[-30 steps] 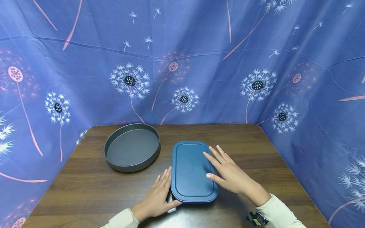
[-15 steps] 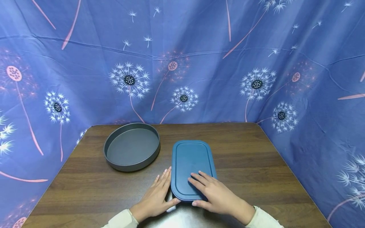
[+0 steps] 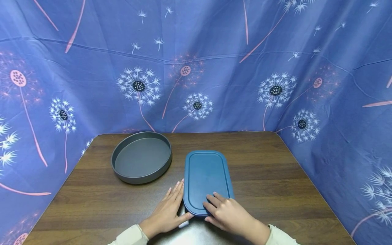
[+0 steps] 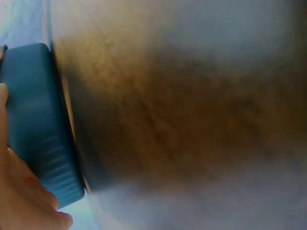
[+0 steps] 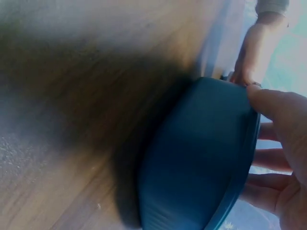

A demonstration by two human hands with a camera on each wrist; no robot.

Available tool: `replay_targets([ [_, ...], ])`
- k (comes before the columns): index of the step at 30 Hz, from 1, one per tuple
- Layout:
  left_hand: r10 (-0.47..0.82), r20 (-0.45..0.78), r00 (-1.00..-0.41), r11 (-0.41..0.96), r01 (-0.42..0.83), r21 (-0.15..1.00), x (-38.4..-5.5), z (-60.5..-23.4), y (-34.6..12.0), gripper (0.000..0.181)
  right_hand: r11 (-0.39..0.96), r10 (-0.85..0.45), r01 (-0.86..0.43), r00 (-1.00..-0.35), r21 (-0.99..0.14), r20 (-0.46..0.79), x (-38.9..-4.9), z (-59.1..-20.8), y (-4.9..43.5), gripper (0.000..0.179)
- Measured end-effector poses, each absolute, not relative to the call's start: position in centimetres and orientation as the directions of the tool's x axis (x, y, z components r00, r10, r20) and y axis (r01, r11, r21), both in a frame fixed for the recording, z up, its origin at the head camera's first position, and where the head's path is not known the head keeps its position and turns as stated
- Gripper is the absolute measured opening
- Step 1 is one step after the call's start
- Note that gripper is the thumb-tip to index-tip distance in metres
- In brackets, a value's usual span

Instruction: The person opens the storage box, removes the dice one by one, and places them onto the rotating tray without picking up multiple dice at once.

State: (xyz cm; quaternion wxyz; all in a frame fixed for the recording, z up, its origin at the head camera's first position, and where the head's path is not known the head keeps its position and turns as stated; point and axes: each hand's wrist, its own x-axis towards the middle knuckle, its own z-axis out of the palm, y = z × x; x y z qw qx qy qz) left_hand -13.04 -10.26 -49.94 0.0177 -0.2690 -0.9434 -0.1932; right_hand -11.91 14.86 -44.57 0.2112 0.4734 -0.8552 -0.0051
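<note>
Two pale sleeves enter at the bottom of the head view, the left sleeve (image 3: 131, 235) left of centre and the right sleeve (image 3: 280, 235) farther right. From the first reaches the left hand (image 3: 167, 211), its fingers straight and laid along the left side of the box (image 4: 36, 120), its thumb spread out to the near left corner. The right hand (image 3: 229, 215) has its fingers bent over the near right part of the lid (image 3: 207, 175), with the thumb at the near edge, so that it pinches the rim; the right wrist view shows the thumb on one side of that rim and the fingers on the other.

The box is blue, oblong with rounded corners, and sits just below the centre of the frame. The lid lies on it, with a groove running round inside its edge. Fine ribs mark the box's wall in both wrist views.

Farther off, left of centre, a round dark grey pan (image 3: 142, 158) stands apart from the box. Both rest on a brown wood-grain tabletop (image 3: 263, 170). Behind its far edge hangs a blue cloth (image 3: 226, 41) printed with white and pink dandelions, filling the upper half.
</note>
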Motion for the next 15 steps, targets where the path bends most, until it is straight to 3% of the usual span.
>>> replay_targets([
  [9, 0.507, 0.147, -0.849, 0.779, 0.525, 0.344, -13.0, -49.9, -10.3, 0.100, 0.512, -0.841, -0.748, -0.336, 0.422, 0.424, -11.9, -45.6, 14.7, 0.036],
  [15, 0.504, 0.143, -0.852, 0.782, 0.520, 0.344, -13.0, -49.9, -10.3, 0.101, 0.490, -0.848, -0.736, -0.279, 0.467, 0.450, -12.1, -46.0, 14.6, 0.046],
])
